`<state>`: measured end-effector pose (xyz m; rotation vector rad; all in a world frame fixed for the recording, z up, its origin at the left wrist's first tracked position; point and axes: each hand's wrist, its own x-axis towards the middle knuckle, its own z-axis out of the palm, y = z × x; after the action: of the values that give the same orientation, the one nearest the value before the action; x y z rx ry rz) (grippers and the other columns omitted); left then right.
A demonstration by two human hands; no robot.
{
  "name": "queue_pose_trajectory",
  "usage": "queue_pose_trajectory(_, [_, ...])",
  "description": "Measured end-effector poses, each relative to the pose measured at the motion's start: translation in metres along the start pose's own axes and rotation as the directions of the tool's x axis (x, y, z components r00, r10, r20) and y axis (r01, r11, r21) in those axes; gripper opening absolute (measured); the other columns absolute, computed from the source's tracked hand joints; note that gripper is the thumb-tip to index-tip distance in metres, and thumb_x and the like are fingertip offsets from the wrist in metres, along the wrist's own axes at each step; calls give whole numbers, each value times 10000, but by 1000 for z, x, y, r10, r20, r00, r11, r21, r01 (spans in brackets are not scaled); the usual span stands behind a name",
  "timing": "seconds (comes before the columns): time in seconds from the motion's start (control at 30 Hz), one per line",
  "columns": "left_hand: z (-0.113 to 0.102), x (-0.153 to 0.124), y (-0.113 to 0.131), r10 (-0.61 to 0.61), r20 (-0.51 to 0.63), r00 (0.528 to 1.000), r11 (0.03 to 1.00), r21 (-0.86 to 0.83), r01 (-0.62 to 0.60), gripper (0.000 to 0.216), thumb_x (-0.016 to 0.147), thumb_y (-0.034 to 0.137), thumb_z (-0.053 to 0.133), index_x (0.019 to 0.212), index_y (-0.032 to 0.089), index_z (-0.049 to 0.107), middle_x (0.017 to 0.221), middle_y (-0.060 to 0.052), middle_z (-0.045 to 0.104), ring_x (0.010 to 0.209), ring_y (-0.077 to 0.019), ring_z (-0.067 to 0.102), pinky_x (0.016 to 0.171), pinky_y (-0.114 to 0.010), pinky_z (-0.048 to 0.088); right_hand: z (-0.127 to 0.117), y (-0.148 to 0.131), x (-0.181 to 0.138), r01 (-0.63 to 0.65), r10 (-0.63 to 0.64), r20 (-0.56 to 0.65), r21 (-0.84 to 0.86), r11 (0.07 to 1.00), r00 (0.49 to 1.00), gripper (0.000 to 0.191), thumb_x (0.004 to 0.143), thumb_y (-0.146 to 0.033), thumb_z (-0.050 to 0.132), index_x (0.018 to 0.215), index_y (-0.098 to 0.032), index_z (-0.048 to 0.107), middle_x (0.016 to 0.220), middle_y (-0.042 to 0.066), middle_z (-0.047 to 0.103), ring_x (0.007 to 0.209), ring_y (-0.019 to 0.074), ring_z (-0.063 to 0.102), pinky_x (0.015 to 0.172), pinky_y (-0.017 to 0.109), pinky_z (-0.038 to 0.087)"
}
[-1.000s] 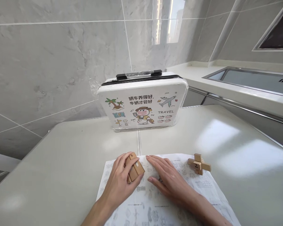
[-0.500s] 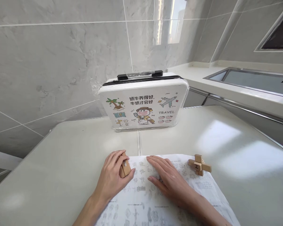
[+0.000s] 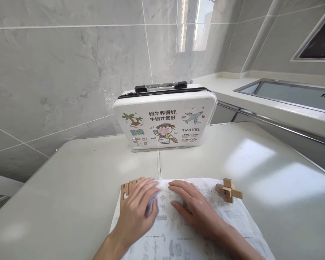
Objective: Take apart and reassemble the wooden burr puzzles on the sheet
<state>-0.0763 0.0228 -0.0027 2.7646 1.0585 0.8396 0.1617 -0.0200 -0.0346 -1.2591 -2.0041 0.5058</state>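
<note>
Several numbered wooden puzzle pieces point(image 3: 124, 189) lie in a row at the upper left of a printed paper sheet point(image 3: 157, 249). My left hand point(image 3: 137, 204), slightly blurred, hovers over or rests at their right side, partly hiding them. Its fingers are apart and hold nothing that I can see. On the sheet's middle lies my right hand point(image 3: 191, 202), flat with the thumb spread away from the fingers and nothing in it. Farther right, an interlocked wooden cross puzzle point(image 3: 229, 191) marked 2 sits at the paper's edge, touched by neither hand.
A white carry case point(image 3: 166, 121) with cartoon prints and a black handle stands upright behind the paper, wrapped in clear plastic. Both rest on a white table point(image 3: 70, 180) with a centre seam. Grey tiles cover the wall point(image 3: 70, 72); a counter point(image 3: 287, 108) runs along the right.
My left hand has let go of the wooden pieces and shifted right, uncovering the row of numbered pieces. My right hand and the cross puzzle have hardly moved.
</note>
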Motion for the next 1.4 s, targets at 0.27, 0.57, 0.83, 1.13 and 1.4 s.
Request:
queue_pose_trajectory(0.27, [4, -7, 39, 76, 119, 990, 941, -336, -32, 213, 977, 57, 471, 1041, 234, 570, 701, 31, 653, 525, -124, 571, 563, -279, 460, -6, -5, 10, -272, 294, 51, 550, 790, 954, 260, 1064, -411, 541, 1019, -218, 707, 952, 61, 738, 791, 193, 645, 693, 308, 508])
queue_pose_trajectory(0.57, [10, -7, 36, 119, 162, 980, 939, -338, -58, 202, 985, 58, 473, 1033, 229, 570, 606, 76, 558, 452, -114, 450, 512, -266, 389, -11, -5, 12, -382, 514, 271, 916, 121, 814, 527, 1002, -577, 623, 663, -207, 465, 552, -64, 461, 471, 77, 331, 482, 233, 236])
queue_pose_trajectory(0.83, [13, -7, 34, 112, 171, 979, 943, -329, -50, 182, 996, 89, 480, 1050, 230, 581, 626, 66, 578, 472, -124, 497, 518, -271, 423, -12, -4, 15, -293, 503, 259, 956, -12, 825, 561, 953, -523, 724, 598, -219, 413, 466, -101, 347, 436, 71, 190, 443, 238, 167])
queue_pose_trajectory(1.13, [13, -7, 34, 103, 179, 978, 945, -325, -41, 202, 999, 97, 475, 1062, 231, 613, 627, 59, 627, 464, -122, 541, 531, -261, 454, -12, -5, 12, -8, 601, 231, 937, -350, 765, 648, 942, -675, 548, 507, -226, 375, 433, -83, 288, 390, 72, 116, 378, 231, 173])
queue_pose_trajectory(1.4, [12, -6, 34, 104, 173, 979, 943, -331, -42, 205, 999, 99, 481, 1074, 233, 618, 647, 58, 663, 466, -122, 555, 524, -265, 465, -18, -8, 14, 64, 750, 211, 946, -319, 627, 668, 927, -711, 507, 485, -227, 380, 420, -80, 275, 387, 72, 95, 353, 232, 160])
